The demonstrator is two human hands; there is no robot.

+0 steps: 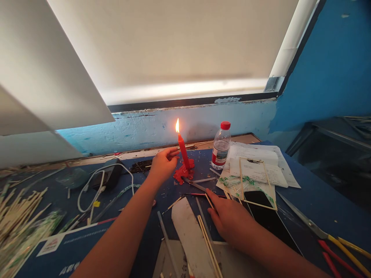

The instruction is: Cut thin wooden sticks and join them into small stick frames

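Observation:
A lit red candle (183, 152) stands upright in a lump of red wax on the blue table. My left hand (164, 164) is just left of the candle, fingers curled together; whether they hold anything is hidden. Lower right of the candle, my right hand (224, 212) is closed on a thin-bladed tool (198, 186), whose tip reaches toward the wax. A thin wooden stick also shows by its fingers. Below lie a pale strip of card (188, 231) and several wooden sticks (208, 245). A rectangular stick frame (261, 205) rests over a black phone (275, 224) and papers.
A water bottle (221, 146) with a red cap stands right of the candle. Scissors (314, 227) lie at the right. A white cable (84, 193), a blue book (72, 247) and many loose sticks (20, 212) are at the left. Blinds hang behind.

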